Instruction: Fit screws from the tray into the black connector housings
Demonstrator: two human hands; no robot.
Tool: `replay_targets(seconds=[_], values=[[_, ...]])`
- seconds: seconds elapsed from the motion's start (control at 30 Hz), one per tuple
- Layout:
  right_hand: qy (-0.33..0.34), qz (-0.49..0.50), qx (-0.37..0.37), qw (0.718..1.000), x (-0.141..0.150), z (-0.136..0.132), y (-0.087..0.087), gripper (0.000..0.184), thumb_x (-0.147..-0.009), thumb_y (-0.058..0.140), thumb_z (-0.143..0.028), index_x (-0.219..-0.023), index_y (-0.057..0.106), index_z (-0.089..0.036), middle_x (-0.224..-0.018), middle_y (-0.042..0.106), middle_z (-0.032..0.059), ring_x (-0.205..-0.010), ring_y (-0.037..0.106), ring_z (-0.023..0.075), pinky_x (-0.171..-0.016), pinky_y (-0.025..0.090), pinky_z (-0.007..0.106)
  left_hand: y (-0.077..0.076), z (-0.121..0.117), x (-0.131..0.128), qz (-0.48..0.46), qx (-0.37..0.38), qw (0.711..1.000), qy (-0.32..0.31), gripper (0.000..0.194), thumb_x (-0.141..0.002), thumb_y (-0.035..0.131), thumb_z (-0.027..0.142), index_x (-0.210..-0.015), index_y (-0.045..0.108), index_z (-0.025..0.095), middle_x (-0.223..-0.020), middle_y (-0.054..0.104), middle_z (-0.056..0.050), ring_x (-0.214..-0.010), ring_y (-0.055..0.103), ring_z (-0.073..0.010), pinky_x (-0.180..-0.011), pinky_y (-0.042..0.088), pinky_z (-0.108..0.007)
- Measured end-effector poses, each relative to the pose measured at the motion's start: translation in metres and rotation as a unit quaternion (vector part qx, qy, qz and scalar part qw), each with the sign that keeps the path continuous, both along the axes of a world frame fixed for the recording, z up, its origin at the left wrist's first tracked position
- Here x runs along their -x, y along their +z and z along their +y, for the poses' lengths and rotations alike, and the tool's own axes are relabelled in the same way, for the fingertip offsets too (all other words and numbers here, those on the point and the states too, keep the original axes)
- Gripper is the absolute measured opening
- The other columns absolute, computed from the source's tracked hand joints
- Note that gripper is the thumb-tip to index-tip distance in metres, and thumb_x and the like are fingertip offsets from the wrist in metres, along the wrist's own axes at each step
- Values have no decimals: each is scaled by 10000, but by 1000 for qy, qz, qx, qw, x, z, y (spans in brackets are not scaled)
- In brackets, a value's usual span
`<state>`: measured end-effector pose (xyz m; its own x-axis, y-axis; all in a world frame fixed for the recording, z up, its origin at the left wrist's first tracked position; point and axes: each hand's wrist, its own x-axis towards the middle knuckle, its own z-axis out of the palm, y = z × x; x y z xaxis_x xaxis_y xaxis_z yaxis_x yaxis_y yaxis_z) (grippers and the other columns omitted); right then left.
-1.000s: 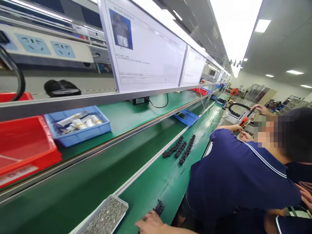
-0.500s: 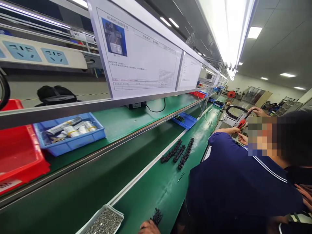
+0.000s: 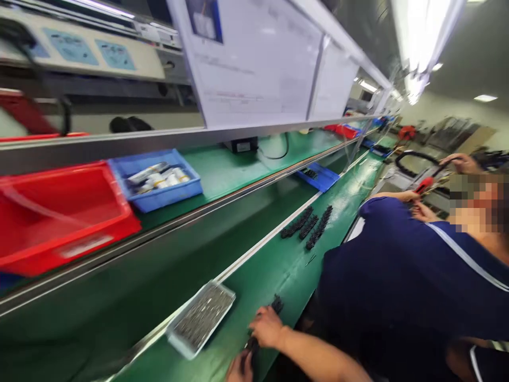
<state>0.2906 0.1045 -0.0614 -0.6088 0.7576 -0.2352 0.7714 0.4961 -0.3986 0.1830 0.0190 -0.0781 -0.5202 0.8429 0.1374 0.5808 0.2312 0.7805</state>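
My right hand (image 3: 267,326) comes in from the lower right, its fingers bent and closed on a row of small black plastic parts on the green bench. One end of that row, a black part (image 3: 277,303), shows just beyond the fingers. Close by at the bottom edge is my left hand (image 3: 240,367), partly cut off, with thumb and fingers closed round a dark piece (image 3: 252,344). Motion blur hides the detail of both grips. To their left stands a pale tray (image 3: 229,297) full of small metal pins or screws.
Further along the bench (image 3: 270,270) lie three rows of black parts (image 3: 318,228) and a thin tool (image 3: 310,260). The shelf holds a red bin (image 3: 95,239) and a blue bin (image 3: 170,199) with wrapped packs. A co-worker in a navy shirt (image 3: 382,265) sits at the right.
The view has swung left and down, so the whole bench sits further right and higher. Both my hands now show, where only one hand's fingers showed at the bottom edge before.
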Motion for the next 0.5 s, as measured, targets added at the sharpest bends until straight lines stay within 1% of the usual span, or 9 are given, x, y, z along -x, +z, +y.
replay_targets(seconds=[0.07, 0.1, 0.17, 0.27, 0.33, 0.37, 0.4, 0.47, 0.5], values=[[-4, -7, 10, 1000, -4, -4, 20, 107, -839, 669, -265, -930, 691, -213, -950, 723, 74, -1154, 525, 274, -957, 409, 445, 8, -24, 18, -49, 17, 991, -126, 238, -804, 547, 426, -746, 708, 261, -740, 729, -43, -680, 711, -267, -646, 589, -368], [-11, -7, 15, 1000, -5, -4, 27, 130, -870, 643, -261, -979, 693, -211, -1009, 723, 84, -1188, 502, 273, -982, 388, 447, 12, -32, 20, -56, 31, 988, -140, 251, -846, 525, 401, -811, 709, 235, -797, 732, -69, -742, 711, -267, -715, 589, -383], [-8, 11, 24, 1000, -7, -1, 33, 178, -913, 599, -253, -1064, 687, -224, -1084, 717, 77, -1223, 472, 260, -1024, 350, 435, 17, -38, 16, -52, 53, 987, -145, 266, -896, 477, 350, -849, 687, 195, -848, 715, -101, -801, 693, -264, -774, 571, -403], [-1, 41, 19, 999, -7, 2, 29, 224, -930, 576, -239, -1130, 678, -235, -1106, 715, 67, -1237, 457, 246, -1064, 313, 414, 19, -37, 8, -41, 88, 986, -137, 267, -917, 433, 270, -878, 676, 167, -866, 688, -121, -824, 662, -259, -803, 546, -420], [0, 51, 9, 999, -7, 1, 24, 238, -935, 570, -239, -1147, 676, -234, -1097, 717, 69, -1240, 452, 249, -1077, 299, 412, 26, -38, 20, -33, 98, 985, -139, 254, -908, 448, 247, -875, 684, 160, -882, 678, -139, -843, 650, -265, -814, 535, -430], [-1, 53, 4, 999, -8, 0, 22, 242, -937, 567, -239, -1153, 676, -233, -1094, 718, 71, -1239, 452, 250, -1080, 295, 412, 32, -39, 35, -27, 98, 985, -140, 245, -903, 467, 255, -871, 690, 159, -907, 677, -153, -881, 648, -273, -835, 527, -440], [-2, 54, 0, 999, -8, -1, 20, 244, -938, 565, -237, -1156, 676, -232, -1090, 718, 72, -1237, 453, 250, -1081, 293, 413, 39, -41, 58, -20, 95, 986, -135, 238, -898, 489, 271, -867, 696, 159, -943, 676, -167, -939, 643, -284, -870, 514, -453], [-4, 54, -4, 999, -8, -2, 17, 245, -941, 559, -231, -1156, 677, -233, -1086, 718, 74, -1234, 457, 250, -1081, 292, 415, 51, -43, 117, -5, 89, 986, -137, 241, -890, 529, 330, -883, 706, 167, -1050, 671, -179, -1104, 603, -303, -971, 463, -484], [-5, 53, -5, 999, -8, -2, 17, 244, -942, 556, -228, -1154, 677, -234, -1086, 718, 75, -1233, 459, 251, -1081, 292, 415, 57, -43, 149, 0, 86, 985, -147, 232, -875, 554, 354, -893, 710, 183, -1086, 673, -159, -1155, 584, -293, -1010, 440, -477]])
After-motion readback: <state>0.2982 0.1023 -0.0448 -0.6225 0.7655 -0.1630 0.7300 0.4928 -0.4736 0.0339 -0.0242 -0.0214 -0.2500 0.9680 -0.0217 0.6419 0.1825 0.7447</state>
